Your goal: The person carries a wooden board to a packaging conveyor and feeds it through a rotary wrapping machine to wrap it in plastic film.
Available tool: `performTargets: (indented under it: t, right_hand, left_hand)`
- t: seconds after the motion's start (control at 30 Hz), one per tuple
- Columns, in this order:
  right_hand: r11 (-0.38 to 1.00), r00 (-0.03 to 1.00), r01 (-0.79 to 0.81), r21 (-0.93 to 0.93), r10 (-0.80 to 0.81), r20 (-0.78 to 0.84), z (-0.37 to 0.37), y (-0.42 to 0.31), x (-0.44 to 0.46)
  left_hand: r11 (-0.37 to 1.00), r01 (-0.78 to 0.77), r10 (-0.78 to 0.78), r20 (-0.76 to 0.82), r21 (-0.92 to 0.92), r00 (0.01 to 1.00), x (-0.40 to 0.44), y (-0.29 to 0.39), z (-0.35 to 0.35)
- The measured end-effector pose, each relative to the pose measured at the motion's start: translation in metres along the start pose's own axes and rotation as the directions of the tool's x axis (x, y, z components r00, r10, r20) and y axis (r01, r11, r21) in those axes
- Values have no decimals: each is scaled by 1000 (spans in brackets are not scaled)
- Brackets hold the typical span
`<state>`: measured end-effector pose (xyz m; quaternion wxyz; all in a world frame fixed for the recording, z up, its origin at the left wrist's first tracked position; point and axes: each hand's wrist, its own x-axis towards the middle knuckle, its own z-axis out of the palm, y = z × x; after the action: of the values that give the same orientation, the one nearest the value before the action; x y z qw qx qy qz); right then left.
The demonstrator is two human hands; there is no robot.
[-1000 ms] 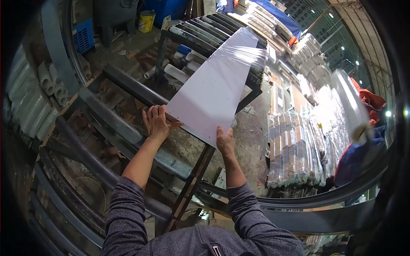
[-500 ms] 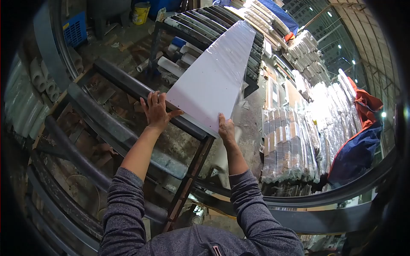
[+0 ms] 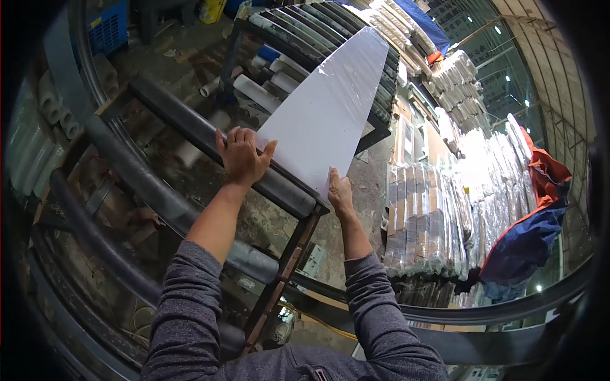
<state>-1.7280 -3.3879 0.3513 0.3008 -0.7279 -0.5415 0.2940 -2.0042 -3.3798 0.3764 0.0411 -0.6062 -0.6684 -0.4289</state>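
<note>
A long white panel (image 3: pixel 318 114), partly under shiny clear film, stretches away from me over the rollers. My left hand (image 3: pixel 244 155) is at its near left corner, fingers apart over the front roller (image 3: pixel 289 190) and thumb against the panel's near edge. At the near right corner, my right hand (image 3: pixel 340 190) grips the panel's side edge with the thumb on top; the fingers underneath are hidden.
Beyond is a black roller stand (image 3: pixel 298 28), with white rolls (image 3: pixel 254 92) underneath. More frame rollers (image 3: pixel 140 168) run along my left. Film-wrapped bundles (image 3: pixel 419 216) and a blue-and-red tarp (image 3: pixel 534 222) stand at the right. A blue crate (image 3: pixel 108 30) sits far left.
The panel's near end lies slightly farther from the front roller's near side. My left hand has shifted a little right and down, its thumb now pointing up. My right hand keeps its grip.
</note>
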Motion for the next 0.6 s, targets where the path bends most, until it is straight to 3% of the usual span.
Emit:
performTargets:
  t: [0.03,0.27,0.6]
  right_hand:
    - [1000,1000,-4,-1,4,-21,3,2,5]
    - [993,981,39,-111,-59,-183,16,29,17]
    - [989,970,28,-148,-63,-234,9,30,49]
  left_hand:
    - [1000,9,-10,64,27,998,2,0,-2]
    - [997,-72,72,14,8,997,8,2,3]
    - [995,-78,73,77,64,994,5,0,2]
